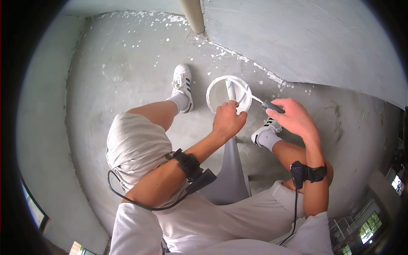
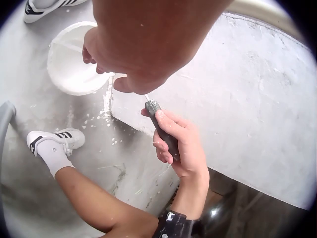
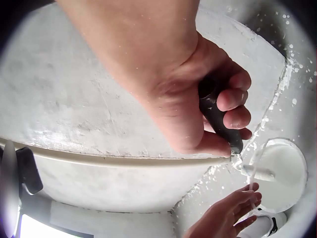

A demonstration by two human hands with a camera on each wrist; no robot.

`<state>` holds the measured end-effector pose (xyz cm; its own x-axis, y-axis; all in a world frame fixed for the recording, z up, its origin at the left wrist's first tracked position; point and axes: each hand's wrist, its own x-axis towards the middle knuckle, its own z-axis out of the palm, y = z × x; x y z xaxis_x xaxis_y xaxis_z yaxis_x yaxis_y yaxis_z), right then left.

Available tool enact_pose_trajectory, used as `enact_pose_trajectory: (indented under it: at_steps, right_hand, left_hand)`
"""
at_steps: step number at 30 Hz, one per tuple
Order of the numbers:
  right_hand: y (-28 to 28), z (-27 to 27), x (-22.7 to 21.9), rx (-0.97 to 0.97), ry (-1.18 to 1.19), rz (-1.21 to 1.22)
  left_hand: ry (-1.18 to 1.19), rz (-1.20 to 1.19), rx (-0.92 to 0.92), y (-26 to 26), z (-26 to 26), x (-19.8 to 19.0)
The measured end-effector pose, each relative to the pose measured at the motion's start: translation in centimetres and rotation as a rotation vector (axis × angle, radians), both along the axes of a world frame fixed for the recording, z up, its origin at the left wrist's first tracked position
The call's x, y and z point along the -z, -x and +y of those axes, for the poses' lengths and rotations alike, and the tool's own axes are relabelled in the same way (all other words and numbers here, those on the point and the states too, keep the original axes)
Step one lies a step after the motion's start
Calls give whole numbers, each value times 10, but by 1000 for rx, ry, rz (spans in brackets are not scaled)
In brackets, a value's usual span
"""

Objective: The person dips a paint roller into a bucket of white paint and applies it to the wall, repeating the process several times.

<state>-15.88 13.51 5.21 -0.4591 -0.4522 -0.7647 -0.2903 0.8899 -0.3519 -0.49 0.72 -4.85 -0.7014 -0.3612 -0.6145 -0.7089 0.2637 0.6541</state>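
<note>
Roller (image 1: 230, 90) is angled over the white bucket (image 1: 208, 97), its head within the rim outline. Right hand (image 1: 296, 118) has fingers and thumb wrapped round the dark handle (image 1: 273, 107). Left hand (image 1: 228, 122) is at the bucket's near side, bent fingers by the rim; can't tell what they pinch. Bucket sits on grey floor (image 1: 131, 63) between two white shoes (image 1: 182, 85), paint spots (image 1: 221, 53) nearby.

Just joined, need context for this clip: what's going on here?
A person's right hand grips the dark handle of a paint roller, its head within the mouth of a bucket on the grey floor. The left hand is at the bucket's near side; whether its fingers hold anything is unclear. White spots mark the floor.
</note>
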Motion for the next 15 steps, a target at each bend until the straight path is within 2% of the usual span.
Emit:
enact_pose_trajectory:
  at_steps: [3,6,8,11,15]
  right_hand:
    - [0,0,-9,12,10,39]
    - [-2,8,-3,208,354,182]
    - [6,8,-15,305,326,32]
    - [12,14,-26,302,280,23]
    - [18,42,-25,238,167,100]
  left_hand:
    - [-14,-19,-25,2,-1,3]
    - [-153,-86,-116,4,-5,4]
    - [-287,-111,-203,7,-11,4]
    - [-363,-166,-351,9,-19,11]
    - [-589,-186,-474,12,-25,-15]
